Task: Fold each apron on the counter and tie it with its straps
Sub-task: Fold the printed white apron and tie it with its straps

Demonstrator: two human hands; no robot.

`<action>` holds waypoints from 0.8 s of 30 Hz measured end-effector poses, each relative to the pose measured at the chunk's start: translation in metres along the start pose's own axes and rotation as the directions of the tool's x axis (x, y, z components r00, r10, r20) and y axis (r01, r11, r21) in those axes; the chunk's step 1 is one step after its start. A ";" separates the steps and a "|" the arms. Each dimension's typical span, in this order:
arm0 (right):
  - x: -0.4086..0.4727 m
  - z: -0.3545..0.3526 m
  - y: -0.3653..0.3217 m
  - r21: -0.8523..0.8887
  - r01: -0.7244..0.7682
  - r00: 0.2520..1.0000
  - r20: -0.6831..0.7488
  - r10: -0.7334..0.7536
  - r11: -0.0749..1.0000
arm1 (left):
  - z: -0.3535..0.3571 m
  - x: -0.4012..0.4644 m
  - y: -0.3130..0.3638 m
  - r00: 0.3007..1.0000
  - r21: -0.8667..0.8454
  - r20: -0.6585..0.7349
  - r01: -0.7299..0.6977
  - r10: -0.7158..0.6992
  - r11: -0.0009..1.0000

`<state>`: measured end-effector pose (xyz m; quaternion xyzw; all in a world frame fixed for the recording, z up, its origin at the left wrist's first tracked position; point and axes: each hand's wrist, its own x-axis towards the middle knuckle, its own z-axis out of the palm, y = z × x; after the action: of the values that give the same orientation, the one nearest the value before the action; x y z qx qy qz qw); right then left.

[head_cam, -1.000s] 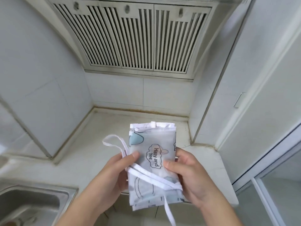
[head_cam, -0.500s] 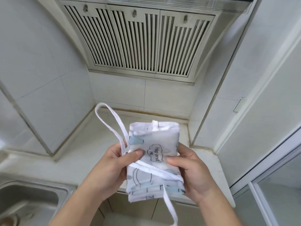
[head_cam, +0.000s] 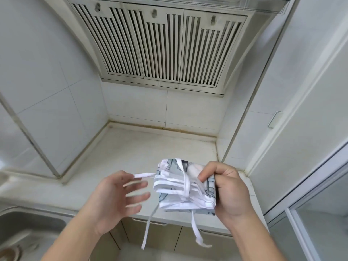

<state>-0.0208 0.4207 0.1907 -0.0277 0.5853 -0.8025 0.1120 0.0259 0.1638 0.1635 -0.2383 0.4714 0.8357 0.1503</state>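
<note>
Folded apron point(head_cam: 185, 187), lower centre-right, above surface point(head_cam: 143, 151) edge: clamped in right hand point(head_cam: 228, 193) fingers, likely keeping folds together. Left hand point(head_cam: 114, 198) fingers spread, released, blurred beside a loose strap point(head_cam: 144, 175), probably for wrapping.

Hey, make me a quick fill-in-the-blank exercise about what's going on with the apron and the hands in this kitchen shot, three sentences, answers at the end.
1. The folded apron is gripped by the ____ hand alone.
2. The left hand is ____, its fingers spread beside the bundle.
3. Two white straps hang down in front of the ____ under the counter.

Missing words: right; open; cabinet
</note>
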 end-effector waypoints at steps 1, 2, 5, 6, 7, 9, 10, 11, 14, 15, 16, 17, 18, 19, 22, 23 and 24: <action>-0.001 -0.001 -0.003 -0.055 0.015 1.000 -0.002 -0.015 0.998 | -0.004 -0.004 0.002 0.995 0.137 -0.055 0.085 -0.078 0.987; -0.002 -0.002 -0.006 -0.109 0.027 1.000 0.003 -0.027 0.994 | -0.009 -0.012 0.004 0.993 0.298 -0.051 0.121 -0.110 0.947; -0.005 -0.003 -0.011 -0.256 0.057 0.998 0.033 -0.050 0.965 | -0.001 -0.018 0.018 0.977 0.509 -0.106 -0.109 0.187 0.854; -0.006 -0.001 -0.011 -0.289 0.070 0.997 0.052 -0.057 0.955 | 0.008 -0.023 0.024 0.935 0.498 -0.100 -0.250 0.341 0.830; -0.008 0.002 -0.011 -0.305 0.085 0.995 0.080 -0.063 0.948 | 0.017 -0.029 0.028 0.889 0.507 -0.050 -0.370 0.456 0.778; -0.011 0.008 -0.011 -0.307 0.104 0.990 0.119 -0.070 0.946 | 0.038 -0.039 0.030 0.898 0.626 0.086 -0.386 0.433 0.677; -0.014 0.012 -0.011 -0.301 0.116 0.988 0.135 -0.078 0.947 | 0.048 -0.046 0.029 0.942 0.667 0.130 -0.313 0.309 0.676; -0.016 0.013 -0.012 -0.294 0.130 0.985 0.147 -0.090 0.947 | 0.057 -0.050 0.029 0.972 0.643 0.150 -0.236 0.182 0.728; -0.020 0.013 -0.015 -0.306 0.192 0.973 0.180 -0.141 0.932 | 0.064 -0.049 0.020 0.959 0.538 0.277 -0.205 0.058 0.817; -0.021 0.011 -0.014 -0.314 0.206 0.971 0.184 -0.154 0.927 | 0.064 -0.049 0.018 0.960 0.530 0.269 -0.218 0.082 0.819; -0.022 0.010 -0.012 -0.317 0.213 0.969 0.188 -0.159 0.924 | 0.062 -0.048 0.016 0.959 0.521 0.264 -0.231 0.103 0.822; -0.023 0.008 -0.009 -0.318 0.218 0.968 0.188 -0.164 0.923 | 0.061 -0.048 0.014 0.962 0.522 0.249 -0.233 0.115 0.821; -0.024 0.007 -0.007 -0.322 0.228 0.966 0.189 -0.174 0.919 | 0.060 -0.047 0.012 0.957 0.528 0.258 -0.256 0.135 0.810; -0.025 0.005 -0.004 -0.331 0.238 0.965 0.189 -0.183 0.913 | 0.061 -0.048 0.011 0.955 0.547 0.252 -0.272 0.154 0.791; -0.027 -0.003 0.001 -0.336 0.255 0.954 0.243 -0.179 0.906 | 0.063 -0.043 0.009 0.929 0.611 0.302 -0.362 0.215 0.704; -0.027 -0.006 -0.001 -0.346 0.263 0.946 0.275 -0.171 0.900 | 0.061 -0.041 0.008 0.923 0.617 0.305 -0.378 0.232 0.690; -0.029 -0.010 -0.005 -0.354 0.269 0.940 0.298 -0.164 0.896 | 0.060 -0.040 0.007 0.911 0.615 0.322 -0.407 0.256 0.675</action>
<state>0.0053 0.4376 0.1954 -0.2202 0.7062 -0.6669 0.0896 0.0408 0.2103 0.2166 0.0111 0.7565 0.6430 0.1193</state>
